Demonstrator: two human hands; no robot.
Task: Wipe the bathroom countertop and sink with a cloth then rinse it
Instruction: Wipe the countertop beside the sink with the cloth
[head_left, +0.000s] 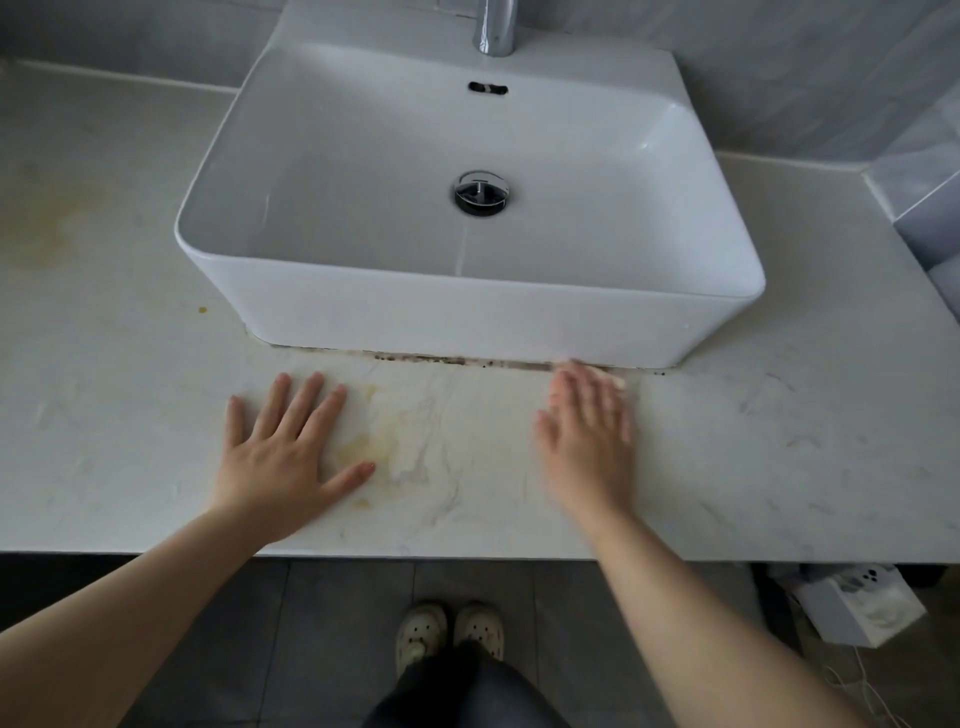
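**Countertop: wiping under way or about to start, cloth not confirmed**

The countertop (779, 441) runs the full width of the view, with the sink (467, 322) standing on it at centre rear.

The left hand (280, 457) lies flat on the counter near its front edge, fingers straight and spread wide, holding nothing. The right hand (587, 431) is blurred. Its fingers appear straight and close together, with the tips just beside the sink's base. A pale scrap (618, 382) shows at those fingertips. Whether it is the cloth cannot be told, and no other cloth is in view.

**Step in hand.** In my judgement this is the counter-wiping stage, with the left hand bracing. The basin looks dry and no water is running, so the rinse is not yet begun.

**Next move.** It calls for firm strokes across the soiled strip in front of the sink and pressure into the seam at its base. The left part of the counter and then the basin would follow.

**Count.**
- Sink: one, with one faucet (496, 26), one drain (481, 192) and one overflow slot (488, 88).
- Hands: two.
- Soiling:
  - one yellow stain (384, 441) between the hands
  - one faint brownish patch (41, 223) at far left
  - one small yellow spot (201, 310)
  - one dark grime line (467, 359) along the sink base
- Floor: two shoes (449, 631) and one white box (857, 603).
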